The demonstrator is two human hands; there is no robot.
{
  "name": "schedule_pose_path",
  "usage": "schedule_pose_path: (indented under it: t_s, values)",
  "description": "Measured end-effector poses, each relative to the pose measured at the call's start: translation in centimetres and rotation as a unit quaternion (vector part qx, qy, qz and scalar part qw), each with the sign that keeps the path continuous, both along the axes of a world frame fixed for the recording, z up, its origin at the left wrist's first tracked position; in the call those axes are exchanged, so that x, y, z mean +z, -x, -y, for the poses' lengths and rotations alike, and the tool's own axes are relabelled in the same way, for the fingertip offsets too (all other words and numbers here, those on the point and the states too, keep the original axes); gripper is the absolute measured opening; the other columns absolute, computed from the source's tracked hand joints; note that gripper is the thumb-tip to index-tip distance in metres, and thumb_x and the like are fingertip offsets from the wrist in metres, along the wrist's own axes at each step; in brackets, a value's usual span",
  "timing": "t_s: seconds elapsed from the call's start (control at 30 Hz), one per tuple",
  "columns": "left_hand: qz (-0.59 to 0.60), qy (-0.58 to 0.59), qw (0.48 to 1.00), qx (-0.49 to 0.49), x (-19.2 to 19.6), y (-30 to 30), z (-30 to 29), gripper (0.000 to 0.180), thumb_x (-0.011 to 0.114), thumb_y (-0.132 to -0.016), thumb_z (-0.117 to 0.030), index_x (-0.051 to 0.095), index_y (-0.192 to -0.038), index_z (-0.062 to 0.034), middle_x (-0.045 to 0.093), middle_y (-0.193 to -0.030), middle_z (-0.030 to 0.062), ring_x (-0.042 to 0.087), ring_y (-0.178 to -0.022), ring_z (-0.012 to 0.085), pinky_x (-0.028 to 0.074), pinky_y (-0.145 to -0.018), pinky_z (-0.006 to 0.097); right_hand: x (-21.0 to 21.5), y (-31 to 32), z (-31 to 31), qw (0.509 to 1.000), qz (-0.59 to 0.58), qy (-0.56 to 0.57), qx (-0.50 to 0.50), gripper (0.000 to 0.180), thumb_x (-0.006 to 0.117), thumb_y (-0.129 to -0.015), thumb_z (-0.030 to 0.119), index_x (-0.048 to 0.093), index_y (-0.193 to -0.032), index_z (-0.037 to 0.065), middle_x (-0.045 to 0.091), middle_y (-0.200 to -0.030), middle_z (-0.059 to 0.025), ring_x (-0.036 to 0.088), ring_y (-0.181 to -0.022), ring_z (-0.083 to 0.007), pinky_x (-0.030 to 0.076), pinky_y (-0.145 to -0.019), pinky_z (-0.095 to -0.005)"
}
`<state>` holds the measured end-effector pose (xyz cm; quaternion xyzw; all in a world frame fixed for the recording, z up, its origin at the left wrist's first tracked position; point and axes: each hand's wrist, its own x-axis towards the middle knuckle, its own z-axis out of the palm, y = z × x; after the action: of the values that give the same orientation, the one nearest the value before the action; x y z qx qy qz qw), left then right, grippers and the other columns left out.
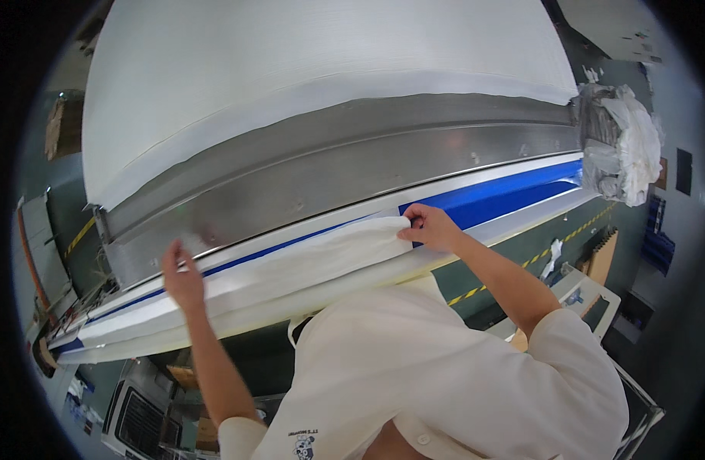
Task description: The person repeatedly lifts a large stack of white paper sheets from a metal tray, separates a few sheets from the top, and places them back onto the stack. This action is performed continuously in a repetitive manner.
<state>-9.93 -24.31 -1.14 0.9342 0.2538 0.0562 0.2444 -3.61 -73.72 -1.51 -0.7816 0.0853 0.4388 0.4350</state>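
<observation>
A long strip of white cloth [314,261] lies folded along a blue-lined trough in front of me. At its right end my right hand [433,228] pinches the cloth's edge between thumb and fingers. My left hand [184,282] is raised above the left part of the strip, fingers somewhat apart and slightly blurred, with nothing seen in it. Right of the cloth, the bare blue lining [506,192] of the trough shows.
Beyond the trough runs a grey metal ledge [352,165], with a wide white sheet [322,46] sloping above it. A plastic-wrapped machine end [621,142] stands at the right. A white metal frame [598,303] is near my right elbow. Yellow-black tape [548,257] marks the green floor.
</observation>
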Motion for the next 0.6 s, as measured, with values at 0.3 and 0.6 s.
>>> schedule_pose_path:
  t_s: [0.3, 0.6]
  values:
    - [-0.123, 0.188, 0.856, -0.466, 6.7, -0.7, 15.7, 0.050, 0.074, -0.066, -0.015, 0.058, -0.113, -0.0111, 0.060, -0.112, 0.0095, 0.054, -0.107, 0.0280, 0.037, -0.099, 0.041, 3.2, 3.0, -11.0, 0.946, 0.149, -0.120, 0.260, 0.022, 0.070, -0.076, 0.021, 0.059, -0.090, 0.008, 0.059, -0.080, -0.0076, 0.058, -0.070, -0.0225, 0.047, -0.063, -0.0321]
    - [-0.185, 0.102, 0.860, -0.464, 5.6, 1.7, 10.6, 0.024, 0.067, -0.069, -0.009, 0.065, -0.093, -0.0103, 0.065, -0.085, 0.0066, 0.060, -0.088, 0.0253, 0.042, -0.086, 0.039, 0.6, -0.3, -18.8, 0.927, -0.095, -0.354, 0.075, 0.046, 0.039, -0.098, 0.038, 0.055, -0.121, 0.002, 0.058, -0.118, -0.0108, 0.054, -0.109, -0.0196, 0.040, -0.097, -0.0349]
